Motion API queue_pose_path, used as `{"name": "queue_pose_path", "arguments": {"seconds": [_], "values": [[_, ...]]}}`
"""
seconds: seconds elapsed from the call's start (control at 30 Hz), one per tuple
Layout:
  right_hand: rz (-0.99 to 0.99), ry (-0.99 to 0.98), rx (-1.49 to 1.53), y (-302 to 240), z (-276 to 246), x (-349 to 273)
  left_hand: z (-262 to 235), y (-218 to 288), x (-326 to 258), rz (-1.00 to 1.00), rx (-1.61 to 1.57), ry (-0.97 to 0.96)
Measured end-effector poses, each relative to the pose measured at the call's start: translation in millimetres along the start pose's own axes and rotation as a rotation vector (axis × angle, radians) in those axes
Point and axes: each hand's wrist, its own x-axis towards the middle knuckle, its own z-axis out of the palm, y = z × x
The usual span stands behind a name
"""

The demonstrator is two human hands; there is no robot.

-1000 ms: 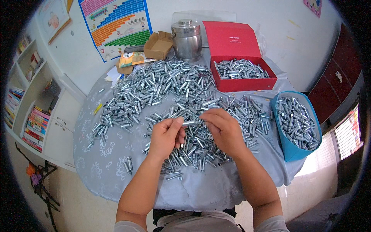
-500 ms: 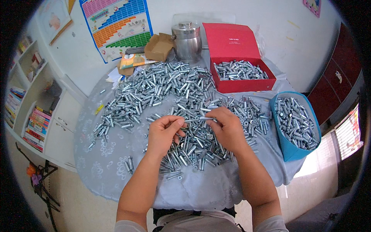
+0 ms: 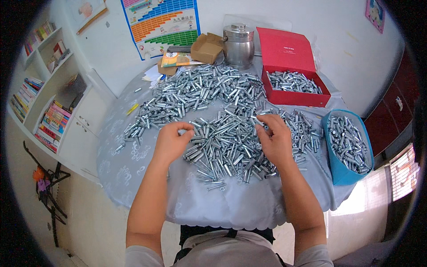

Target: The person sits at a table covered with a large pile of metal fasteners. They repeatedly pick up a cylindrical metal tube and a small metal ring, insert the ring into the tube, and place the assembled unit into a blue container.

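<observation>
My left hand (image 3: 173, 141) is raised at the left edge of the near pile of silvery expansion bolts (image 3: 224, 142). Its fingers curl in toward the thumb, and whatever they hold, if anything, is hidden. On the pile's right side, my right hand (image 3: 276, 139) pinches a shiny metal expansion bolt between thumb and forefinger, partly covered by the fingertips. Loose bolts lie under and around both hands. Another large heap of bolts (image 3: 200, 89) spreads behind, toward the far left of the table.
A red box (image 3: 298, 99) with its lid raised holds bolts at the back right. Nearer stands a teal fabric bin (image 3: 344, 178) full of bolts. A steel canister (image 3: 239, 46), an open cardboard box (image 3: 207, 49) and a yellow marker-like object (image 3: 132, 109) are on the grey tablecloth (image 3: 120, 171).
My hands were together over the pile with a bolt between them; now they are apart, the left drawn leftward. The whole view has shifted, with the table sitting farther right.
</observation>
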Motion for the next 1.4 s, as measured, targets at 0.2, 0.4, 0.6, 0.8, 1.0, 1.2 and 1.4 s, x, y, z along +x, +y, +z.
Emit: {"name": "queue_pose_path", "arguments": {"seconds": [0.2, 0.4, 0.6, 0.8, 1.0, 1.2, 1.4], "values": [[0.005, -0.070, 0.002, -20.2, 0.1, 2.2, -5.7, -41.8, -20.3, -0.047, 0.211, -0.175], [0.034, -0.076, -0.026, -32.6, 1.2, -3.0, 6.7, -43.3, -20.2, -0.036, 0.173, -0.225], [0.075, -0.101, 0.009, -35.0, -0.5, -9.0, 1.4, -41.4, -27.0, -0.083, 0.059, -0.156], [0.118, -0.134, 0.120, -27.3, 2.1, -4.9, -7.1, 4.6, -21.7, -0.031, -0.355, -0.145], [0.478, -0.351, 0.421, -19.5, 1.7, 6.9, 57.1, 54.2, -10.8, 0.030, -0.763, -0.193], [0.676, -0.241, 0.582, 3.3, -11.9, 15.1, 91.9, 73.6, 2.4, 0.091, -0.805, -0.227], [0.410, -0.202, 0.610, 7.7, -11.8, 8.2, 96.6, 66.4, 5.0, -0.035, -0.864, -0.230]]}}
